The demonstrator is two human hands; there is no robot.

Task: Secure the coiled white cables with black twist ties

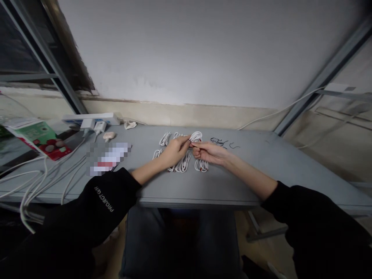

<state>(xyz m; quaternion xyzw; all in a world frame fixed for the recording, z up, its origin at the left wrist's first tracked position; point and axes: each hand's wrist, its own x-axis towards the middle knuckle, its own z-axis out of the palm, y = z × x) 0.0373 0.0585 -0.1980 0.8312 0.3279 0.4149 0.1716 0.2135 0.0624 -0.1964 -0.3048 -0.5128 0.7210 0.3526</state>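
Note:
A coiled white cable (pixel 196 136) is held up in front of me over the table, with a thin black tie (pixel 189 141) at its middle. My left hand (pixel 175 150) is closed on the coil from the left, thumb and fingers pressed together. From the right, my right hand (pixel 208 152) pinches at the black tie, its other fingers curled in. Below and behind my hands lie several more bundled white cables, among them one coil (pixel 182 164) under my left hand and another (pixel 201 165) under my right. Loose black ties (pixel 218 142) lie just right of my hands.
A grey table (pixel 232 190) runs up to the wall. On the left are a power strip (pixel 107 118) with plugged-in chargers, a blurred-out phone-like object (pixel 109 159), a green and red packet (pixel 43 137) and trailing white cords (pixel 43 174). Metal posts stand at both sides.

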